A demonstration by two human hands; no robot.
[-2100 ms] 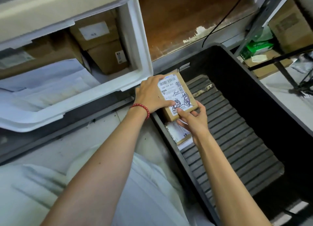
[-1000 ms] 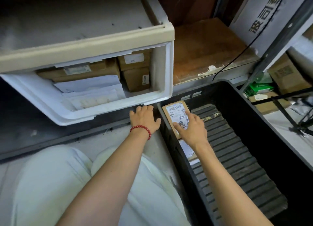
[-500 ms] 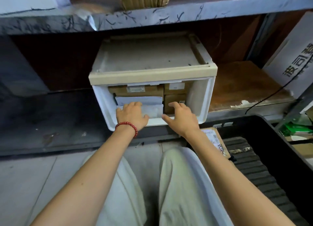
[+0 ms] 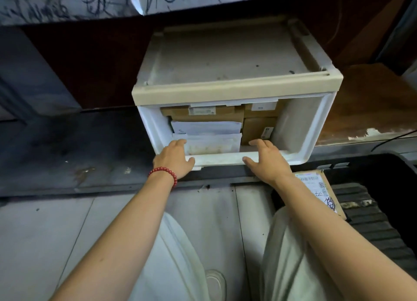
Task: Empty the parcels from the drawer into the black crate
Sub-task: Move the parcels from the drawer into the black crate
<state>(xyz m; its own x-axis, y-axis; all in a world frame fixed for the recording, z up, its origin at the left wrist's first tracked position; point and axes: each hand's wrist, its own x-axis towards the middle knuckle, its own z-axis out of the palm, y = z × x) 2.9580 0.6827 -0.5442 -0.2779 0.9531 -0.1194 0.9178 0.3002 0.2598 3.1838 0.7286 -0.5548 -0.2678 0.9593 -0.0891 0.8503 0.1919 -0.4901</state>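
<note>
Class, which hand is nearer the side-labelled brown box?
Right. The right hand is just in front of the box; the left hand is across the drawer, by the envelopes.

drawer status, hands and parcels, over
Left hand, right hand empty at drawer front lip. White mailers, brown boxes inside. One labelled box in black crate. Nothing blocking.

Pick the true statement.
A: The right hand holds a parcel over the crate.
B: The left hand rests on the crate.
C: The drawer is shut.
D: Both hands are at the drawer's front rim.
D: the left hand and right hand both reach over the front rim of the open drawer, away from the crate.
</note>
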